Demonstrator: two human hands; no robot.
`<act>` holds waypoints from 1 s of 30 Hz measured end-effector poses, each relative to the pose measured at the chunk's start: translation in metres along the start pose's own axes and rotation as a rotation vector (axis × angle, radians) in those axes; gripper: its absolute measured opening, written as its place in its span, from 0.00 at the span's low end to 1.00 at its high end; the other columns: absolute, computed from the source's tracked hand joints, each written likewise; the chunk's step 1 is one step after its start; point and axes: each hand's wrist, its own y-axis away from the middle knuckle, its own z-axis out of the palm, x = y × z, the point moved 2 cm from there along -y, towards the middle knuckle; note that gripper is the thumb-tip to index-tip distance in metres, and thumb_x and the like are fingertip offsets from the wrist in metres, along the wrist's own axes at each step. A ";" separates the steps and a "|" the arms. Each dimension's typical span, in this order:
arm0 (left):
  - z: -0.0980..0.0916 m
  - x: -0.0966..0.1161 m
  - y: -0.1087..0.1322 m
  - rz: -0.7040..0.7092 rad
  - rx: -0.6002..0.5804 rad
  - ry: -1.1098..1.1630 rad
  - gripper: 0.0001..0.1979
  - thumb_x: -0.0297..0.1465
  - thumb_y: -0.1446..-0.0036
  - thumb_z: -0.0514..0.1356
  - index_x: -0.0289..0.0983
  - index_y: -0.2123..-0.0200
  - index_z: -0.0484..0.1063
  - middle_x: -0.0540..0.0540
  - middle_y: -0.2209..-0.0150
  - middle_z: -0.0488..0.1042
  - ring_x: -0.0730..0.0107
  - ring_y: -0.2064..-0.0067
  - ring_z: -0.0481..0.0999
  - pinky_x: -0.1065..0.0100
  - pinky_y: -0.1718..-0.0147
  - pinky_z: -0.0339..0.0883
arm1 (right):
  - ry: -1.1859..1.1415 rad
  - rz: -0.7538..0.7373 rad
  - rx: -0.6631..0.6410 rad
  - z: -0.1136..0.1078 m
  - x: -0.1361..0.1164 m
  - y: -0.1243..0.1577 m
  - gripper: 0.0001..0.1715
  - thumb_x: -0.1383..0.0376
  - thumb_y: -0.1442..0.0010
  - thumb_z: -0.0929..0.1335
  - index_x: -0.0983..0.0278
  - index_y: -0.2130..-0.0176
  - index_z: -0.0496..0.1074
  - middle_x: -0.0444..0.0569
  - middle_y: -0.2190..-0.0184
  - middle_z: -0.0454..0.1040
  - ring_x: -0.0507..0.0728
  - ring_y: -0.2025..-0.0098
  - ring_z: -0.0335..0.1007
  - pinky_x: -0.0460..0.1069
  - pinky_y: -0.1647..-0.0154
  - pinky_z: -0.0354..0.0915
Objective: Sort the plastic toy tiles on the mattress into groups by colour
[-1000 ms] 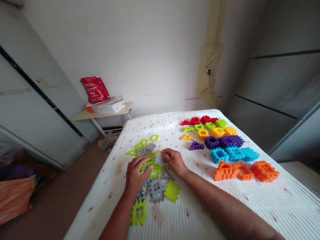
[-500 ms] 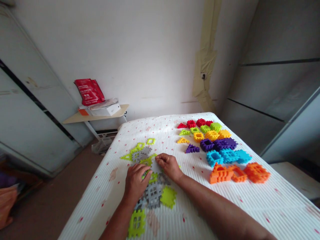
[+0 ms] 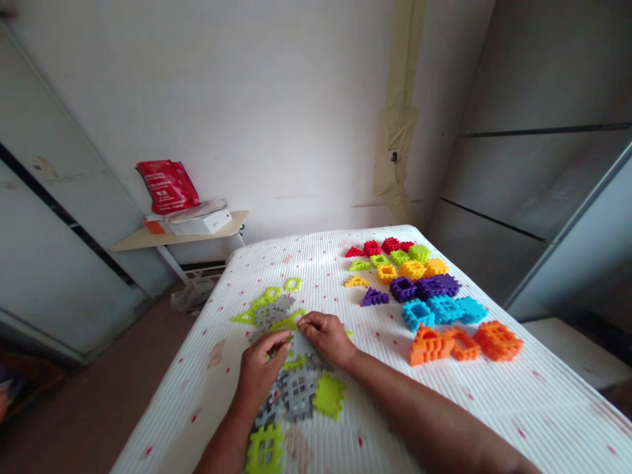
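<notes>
My right hand (image 3: 323, 334) has its fingers pinched on the edge of a flat grey piece (image 3: 299, 343). Close by on the left, my left hand (image 3: 264, 361) is curled, with a bit of green showing under its fingers; what it grips is too small to make out. Below the hands lie a grey window piece (image 3: 298, 390), a solid green square (image 3: 328, 395) and a green window square (image 3: 265, 450). Beyond them are a grey piece (image 3: 265, 316), a green triangle (image 3: 243, 317) and a green frame (image 3: 293, 284).
Rows of red (image 3: 372, 248), yellow (image 3: 386, 274), purple (image 3: 403, 289), blue (image 3: 418, 315) and orange (image 3: 430, 345) pieces stand on the right of the white padded surface (image 3: 375, 428). A small side table (image 3: 232, 227) holds a red bag (image 3: 166, 186) and a white box (image 3: 202, 222).
The view has shifted slightly. My left hand has loosened its curl a little, its thumb and fingers now nearer the grey piece. My right hand keeps its pinch.
</notes>
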 end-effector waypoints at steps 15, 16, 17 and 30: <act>-0.008 -0.001 -0.009 -0.409 0.055 0.486 0.18 0.37 0.64 0.67 0.35 0.67 0.75 0.47 0.72 0.78 0.67 0.69 0.75 0.68 0.67 0.68 | 0.493 -0.266 0.080 -0.001 -0.035 0.014 0.21 0.67 0.41 0.64 0.66 0.47 0.65 0.58 0.50 0.69 0.59 0.49 0.63 0.54 0.49 0.63; -0.011 -0.003 -0.013 -0.418 0.081 0.495 0.19 0.37 0.64 0.67 0.34 0.67 0.75 0.47 0.72 0.77 0.68 0.70 0.74 0.69 0.68 0.68 | 0.570 -0.323 0.076 -0.003 -0.042 0.021 0.25 0.67 0.41 0.65 0.67 0.45 0.62 0.60 0.46 0.65 0.61 0.45 0.60 0.56 0.47 0.61; -0.014 -0.003 -0.019 -0.426 0.104 0.499 0.19 0.37 0.65 0.67 0.34 0.67 0.75 0.48 0.72 0.77 0.69 0.71 0.74 0.69 0.69 0.67 | 0.637 -0.379 0.053 -0.006 -0.049 0.028 0.26 0.67 0.42 0.65 0.67 0.44 0.62 0.61 0.43 0.62 0.62 0.43 0.57 0.57 0.46 0.60; 0.071 0.028 -0.185 -0.415 0.007 0.262 0.09 0.28 0.53 0.63 0.30 0.66 0.74 0.49 0.76 0.72 0.72 0.73 0.71 0.70 0.72 0.66 | 0.792 -0.770 -0.218 -0.064 -0.034 0.113 0.10 0.65 0.34 0.62 0.64 0.55 0.70 0.49 0.62 0.77 0.51 0.62 0.71 0.45 0.65 0.67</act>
